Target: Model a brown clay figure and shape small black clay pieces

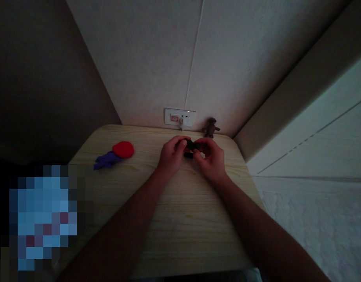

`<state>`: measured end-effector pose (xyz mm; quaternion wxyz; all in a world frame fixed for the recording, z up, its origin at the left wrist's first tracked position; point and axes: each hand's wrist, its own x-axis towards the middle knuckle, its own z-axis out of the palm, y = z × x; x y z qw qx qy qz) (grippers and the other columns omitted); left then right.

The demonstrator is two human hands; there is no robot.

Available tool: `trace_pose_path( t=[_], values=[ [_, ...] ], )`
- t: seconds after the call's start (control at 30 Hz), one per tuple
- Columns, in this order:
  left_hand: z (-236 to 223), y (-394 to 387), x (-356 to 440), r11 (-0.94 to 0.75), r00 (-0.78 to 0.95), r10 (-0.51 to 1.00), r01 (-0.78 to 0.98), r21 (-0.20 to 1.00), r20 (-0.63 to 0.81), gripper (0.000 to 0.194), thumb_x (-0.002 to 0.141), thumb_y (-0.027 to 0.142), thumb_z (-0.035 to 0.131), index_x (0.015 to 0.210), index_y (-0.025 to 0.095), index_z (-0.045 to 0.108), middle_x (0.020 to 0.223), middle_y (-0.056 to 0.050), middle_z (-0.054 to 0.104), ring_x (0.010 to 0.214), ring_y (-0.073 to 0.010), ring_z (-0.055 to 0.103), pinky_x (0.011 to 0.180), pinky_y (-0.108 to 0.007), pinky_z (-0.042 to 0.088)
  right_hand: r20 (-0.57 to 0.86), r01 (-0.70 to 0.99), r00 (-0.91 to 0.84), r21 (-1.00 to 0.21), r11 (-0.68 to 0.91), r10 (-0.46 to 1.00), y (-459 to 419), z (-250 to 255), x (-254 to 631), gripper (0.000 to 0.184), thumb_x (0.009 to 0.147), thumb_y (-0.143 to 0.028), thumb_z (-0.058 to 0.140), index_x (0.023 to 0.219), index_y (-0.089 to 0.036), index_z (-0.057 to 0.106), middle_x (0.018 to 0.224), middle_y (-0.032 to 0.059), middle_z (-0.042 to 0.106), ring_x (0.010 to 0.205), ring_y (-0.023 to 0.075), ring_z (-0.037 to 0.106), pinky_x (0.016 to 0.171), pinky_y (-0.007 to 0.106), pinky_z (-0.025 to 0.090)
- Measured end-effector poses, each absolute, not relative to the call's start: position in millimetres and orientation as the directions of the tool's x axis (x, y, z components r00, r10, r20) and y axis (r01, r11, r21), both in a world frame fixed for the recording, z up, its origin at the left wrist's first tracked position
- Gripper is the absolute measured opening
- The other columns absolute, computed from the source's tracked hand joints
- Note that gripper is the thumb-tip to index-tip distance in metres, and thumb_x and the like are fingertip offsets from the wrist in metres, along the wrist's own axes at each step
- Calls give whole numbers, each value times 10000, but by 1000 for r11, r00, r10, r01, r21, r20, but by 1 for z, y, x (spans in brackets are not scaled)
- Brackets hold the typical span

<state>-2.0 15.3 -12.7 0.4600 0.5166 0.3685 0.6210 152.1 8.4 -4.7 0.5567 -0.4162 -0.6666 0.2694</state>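
Note:
My left hand [172,154] and my right hand [213,161] meet over the far part of a wooden tabletop [180,223]. Between their fingertips is a small black lump [192,145], gripped from both sides; its exact kind is unclear in the dim light. Just beneath it, a second short black piece [188,155] shows in the gap between the hands. A small brown figure [210,128] with outstretched arms stands behind my right hand, near the wall. To the left lies a purple figure-like shape [108,159], touching a flat red round piece [123,149].
A wall socket [179,117] with a plug in it sits low on the wall, just behind the table. On the right stands a pale panelled cabinet-like surface [309,137], with light quilted-looking fabric [315,227] below. A pixelated blue patch covers the lower left.

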Motion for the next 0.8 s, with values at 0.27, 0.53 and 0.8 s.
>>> trace_pose_path(
  t=[0.27, 0.53, 0.8],
  values=[
    [-9, 13, 1, -248, -36, 968, -309, 918, 250, 386, 892, 528, 721, 1038, 172, 694, 987, -64, 718, 881, -186, 729, 832, -324, 623, 490, 97, -21, -867, 489, 872, 10, -6, 148, 258, 774, -170, 672, 1014, -250, 620, 943, 20, 702, 863, 184, 698, 828, 349, 597],
    [-2, 11, -3, -333, -58, 943, -156, 930, 328, 218, 786, 249, 782, 957, 181, 664, 963, -41, 726, 909, -167, 707, 832, -281, 571, 535, 77, -58, -839, 538, 843, 10, -6, 148, 235, 821, -274, 791, 996, -257, 635, 1006, 38, 692, 918, 186, 682, 880, 362, 594],
    [-9, 15, 2, -267, -80, 964, -257, 929, 255, 237, 770, 202, 739, 986, 177, 644, 891, -17, 707, 733, -133, 689, 697, -262, 584, 451, -83, -16, -890, 448, 893, 14, -3, 150, 183, 767, -180, 741, 845, -247, 591, 946, 21, 713, 913, 172, 684, 875, 341, 589]
  ],
)
